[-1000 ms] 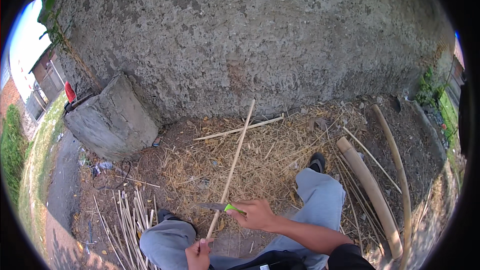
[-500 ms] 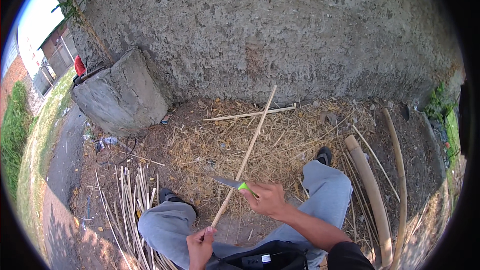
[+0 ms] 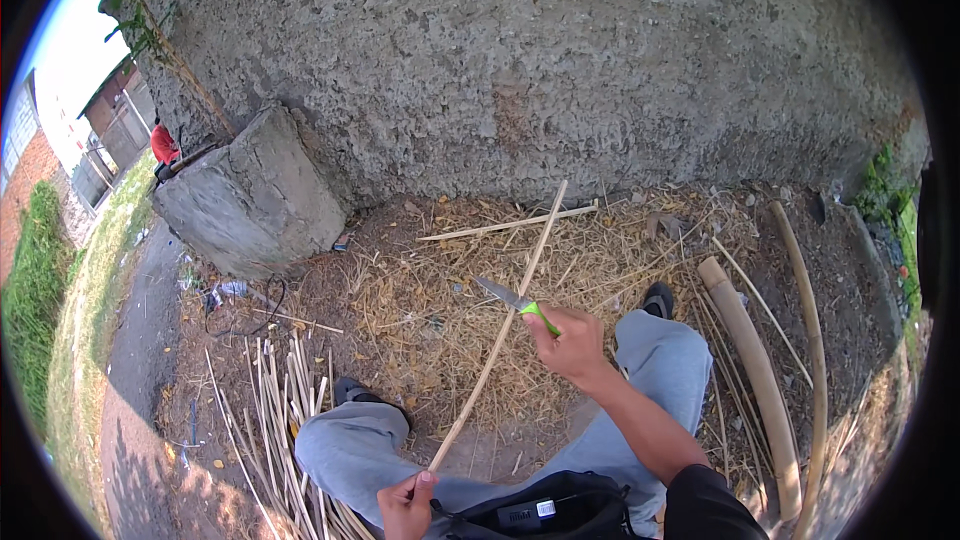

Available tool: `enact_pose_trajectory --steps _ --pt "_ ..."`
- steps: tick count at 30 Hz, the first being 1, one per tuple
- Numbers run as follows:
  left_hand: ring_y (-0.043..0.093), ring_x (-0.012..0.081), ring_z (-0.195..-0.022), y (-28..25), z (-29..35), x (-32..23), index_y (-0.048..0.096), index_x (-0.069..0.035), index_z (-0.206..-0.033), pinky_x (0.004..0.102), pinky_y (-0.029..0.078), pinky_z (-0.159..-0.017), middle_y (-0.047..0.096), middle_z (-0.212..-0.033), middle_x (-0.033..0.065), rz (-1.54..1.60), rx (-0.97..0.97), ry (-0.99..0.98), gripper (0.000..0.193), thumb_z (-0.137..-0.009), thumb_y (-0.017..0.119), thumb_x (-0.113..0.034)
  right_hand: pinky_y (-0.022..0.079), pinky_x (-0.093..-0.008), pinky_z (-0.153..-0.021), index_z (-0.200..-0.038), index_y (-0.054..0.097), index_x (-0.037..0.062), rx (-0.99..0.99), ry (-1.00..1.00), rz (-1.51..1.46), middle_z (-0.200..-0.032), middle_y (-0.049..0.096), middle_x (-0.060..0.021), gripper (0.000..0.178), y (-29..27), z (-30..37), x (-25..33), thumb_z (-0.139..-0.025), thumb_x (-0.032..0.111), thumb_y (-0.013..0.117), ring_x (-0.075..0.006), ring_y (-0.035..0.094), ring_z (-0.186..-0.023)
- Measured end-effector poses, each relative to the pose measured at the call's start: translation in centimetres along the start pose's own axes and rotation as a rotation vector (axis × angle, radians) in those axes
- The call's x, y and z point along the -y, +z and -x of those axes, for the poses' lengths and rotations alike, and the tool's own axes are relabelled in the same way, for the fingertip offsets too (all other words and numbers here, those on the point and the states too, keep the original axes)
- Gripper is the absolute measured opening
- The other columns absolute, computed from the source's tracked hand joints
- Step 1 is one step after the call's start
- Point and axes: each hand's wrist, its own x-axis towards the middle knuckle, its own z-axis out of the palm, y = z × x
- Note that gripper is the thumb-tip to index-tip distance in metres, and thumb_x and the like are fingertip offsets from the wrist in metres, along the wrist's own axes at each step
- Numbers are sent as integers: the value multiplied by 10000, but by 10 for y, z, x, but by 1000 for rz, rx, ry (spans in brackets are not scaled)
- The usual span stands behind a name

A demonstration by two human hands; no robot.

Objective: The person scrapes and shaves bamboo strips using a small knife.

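Note:
A long pale bamboo strip (image 3: 487, 372) slants up and away between my legs. Its near end is pinched in my left hand (image 3: 408, 506), low in front of my lap. My right hand (image 3: 572, 342) grips a knife by its bright green handle, its grey blade (image 3: 500, 291) lying across the strip around its middle. The blade tip points left and away from me. My fingers cover much of the handle. Another pale strip (image 3: 508, 224) lies on the ground near the wall, behind the far end of the held one.
Bundled bamboo strips (image 3: 290, 420) lie beside my left leg. Thick bamboo poles (image 3: 750, 370) lie to my right. Shavings (image 3: 440, 290) litter the ground before a rough wall (image 3: 560, 70). A concrete block (image 3: 250, 200) stands at left; beyond it is a person in red (image 3: 164, 143).
My right hand and the knife have moved away from me along the strip, up from its lower part toward the middle. My left hand still holds the near end, slightly lower in view.

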Motion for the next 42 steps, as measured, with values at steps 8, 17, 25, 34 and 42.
enact_pose_trajectory --steps 8,17,25,34,42 --pt "365 92 -594 -34 20 35 539 -3 -717 309 331 -531 395 -586 -14 -77 21 -22 384 -975 559 -287 412 -364 -409 -938 756 89 -39 43 -13 -549 601 -80 232 -8 -9 -21 -882 300 681 -252 574 -430" --pt "388 78 -564 -57 33 62 615 17 -738 293 325 -515 451 -580 -26 -40 25 -85 365 -959 582 -272 425 -410 -442 -952 758 137 -4 189 59 -490 558 -94 231 -15 -19 -38 -904 336 650 -288 567 -430" --pt "538 96 -677 -84 43 103 729 -1 -932 286 427 -607 620 -684 31 -186 69 -93 343 -966 599 -317 438 -431 -489 -828 738 102 -38 172 51 -531 576 -140 253 -4 -25 -63 -898 327 646 -331 583 -475" --pt "596 121 -735 -69 26 51 714 8 -988 285 471 -665 660 -748 55 -254 -1 -35 314 -955 610 -287 332 -339 -475 -863 745 7 4 792 -519 -499 457 -10 391 5 -16 -85 -957 360 609 -110 392 -481" --pt "487 110 -577 -23 -20 36 654 8 -838 289 401 -536 545 -628 -1 20 33 74 313 -969 579 -267 363 -312 -448 -983 731 -11 213 327 -565 -543 529 -68 322 13 38 17 -949 294 633 -114 467 -468"
